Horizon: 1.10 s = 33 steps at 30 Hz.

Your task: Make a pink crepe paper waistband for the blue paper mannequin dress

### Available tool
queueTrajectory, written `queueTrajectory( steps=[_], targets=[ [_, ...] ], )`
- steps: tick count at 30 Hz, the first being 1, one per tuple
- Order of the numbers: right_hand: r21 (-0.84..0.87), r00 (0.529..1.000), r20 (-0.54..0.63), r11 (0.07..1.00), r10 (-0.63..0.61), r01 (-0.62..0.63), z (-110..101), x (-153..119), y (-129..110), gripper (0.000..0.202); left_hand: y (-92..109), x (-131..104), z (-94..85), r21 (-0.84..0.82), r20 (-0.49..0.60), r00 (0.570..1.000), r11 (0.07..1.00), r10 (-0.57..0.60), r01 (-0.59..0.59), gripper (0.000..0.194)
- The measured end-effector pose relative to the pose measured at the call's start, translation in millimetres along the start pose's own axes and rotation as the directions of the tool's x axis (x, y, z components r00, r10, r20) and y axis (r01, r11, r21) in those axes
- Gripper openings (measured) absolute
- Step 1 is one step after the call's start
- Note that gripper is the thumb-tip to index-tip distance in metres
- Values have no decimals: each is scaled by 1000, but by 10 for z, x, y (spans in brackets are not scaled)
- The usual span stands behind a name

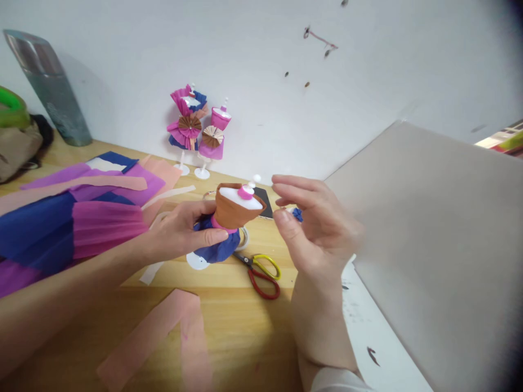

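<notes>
My left hand [192, 228] is closed around the waist of a miniature dress form [237, 212], thumb in front. It wears a brown top, a pink band at the waist and neck, and a dark blue skirt. A white beaded knob tops it, and its round white base [198, 260] shows below, slightly tilted. To the right, my right hand [312, 223] is raised with fingers apart and curved, not touching the dress form. Scissors [261, 272] with one yellow and one red handle lie beneath, blades partly hidden. Behind the skirt, a roll of tape [244, 238] is partly covered.
Two decorated dress forms [189, 128] [216, 136] stand against the wall. Crepe paper sheets [110, 226] cover the table's left side. Pink paper strips [180, 310] lie in front. A tall flask [57, 98] stands back left, and a grey panel [429, 228] rises on the right.
</notes>
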State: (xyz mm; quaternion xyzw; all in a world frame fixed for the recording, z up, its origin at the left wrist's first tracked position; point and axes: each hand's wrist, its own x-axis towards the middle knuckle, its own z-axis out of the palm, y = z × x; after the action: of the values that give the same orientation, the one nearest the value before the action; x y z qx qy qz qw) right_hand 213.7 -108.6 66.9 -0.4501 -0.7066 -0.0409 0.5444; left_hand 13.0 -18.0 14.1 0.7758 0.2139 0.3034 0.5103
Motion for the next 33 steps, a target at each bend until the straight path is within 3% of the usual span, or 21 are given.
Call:
queueTrajectory(
  steps=[4, 11, 16, 23, 33],
  targets=[
    [-37, 994, 101, 998, -50, 54, -5, 24, -14, 13, 24, 16, 11, -48, 27, 999, 998, 30, -28, 45],
    [-46, 984, 141, 992, -113, 120, -42, 69, -10, 6, 35, 25, 12, -52, 33, 998, 997, 62, -60, 42],
    [55, 992, 79, 994, 95, -99, -6, 87, -29, 9, 37, 27, 13, -36, 28, 999, 999, 40, -39, 41],
    [54, 907, 207, 922, 367, -385, 79, 241, -65, 28, 78, 29, 16, 9, 11, 999, 999, 35, -35, 36],
    [-106, 939, 180, 954, 294, -279, 28, 348, -178, 25, 82, 48, 3, 84, 16, 994, 990, 110, -111, 36]
  ],
)
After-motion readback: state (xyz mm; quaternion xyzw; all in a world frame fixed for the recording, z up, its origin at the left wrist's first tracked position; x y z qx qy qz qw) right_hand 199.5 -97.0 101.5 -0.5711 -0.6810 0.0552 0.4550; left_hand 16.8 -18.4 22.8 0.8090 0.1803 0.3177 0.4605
